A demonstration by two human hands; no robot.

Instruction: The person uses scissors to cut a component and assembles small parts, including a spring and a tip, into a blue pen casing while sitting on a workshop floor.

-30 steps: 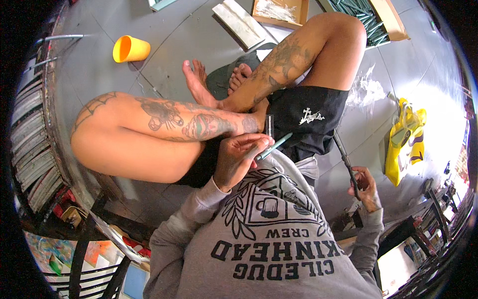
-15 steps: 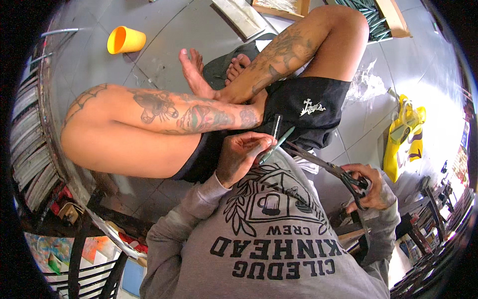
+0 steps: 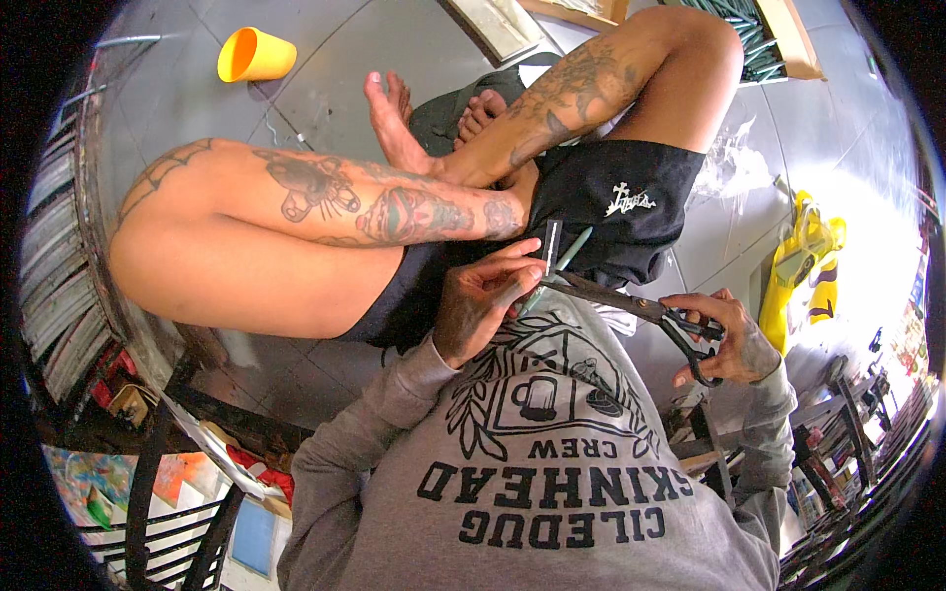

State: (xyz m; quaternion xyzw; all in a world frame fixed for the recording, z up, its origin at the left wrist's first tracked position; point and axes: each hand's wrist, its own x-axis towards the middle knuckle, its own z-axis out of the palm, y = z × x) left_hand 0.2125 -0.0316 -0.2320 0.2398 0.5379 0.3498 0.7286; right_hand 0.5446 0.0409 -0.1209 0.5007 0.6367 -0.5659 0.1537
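Now, line by line, outward from the strip:
Strip: a thin, flat, pale green strip, stiff and narrow, standing tilted just above the black shorts; a second short grey piece stands upright right beside it.
Left hand: the left hand is curled, thumb and fingers pinched narrow on the lower end of the strip, directly below it.
Scissors: long, dark, dull metal scissors with black looped handles; the blades run from the right toward the base of the strip and their tip lies against it, whether they bite it I cannot tell.
Right hand: the right hand, right of the strip, is closed through the scissor loops, gripping the handles.
Sweatshirt: a soft grey sweatshirt with dark printed lettering and a crest, below the strip; both sleeves come up from it.
Legs: bare, tattooed legs, folded, left of and above the strip, feet crossed on the floor.
Floor: smooth grey tiled floor, glossy, beyond the legs.
Cup: an orange plastic cup, conical, lying on its side far up-left of the strip.
Yellow thing: a crumpled yellow plastic thing well right of the strip, past the right hand.
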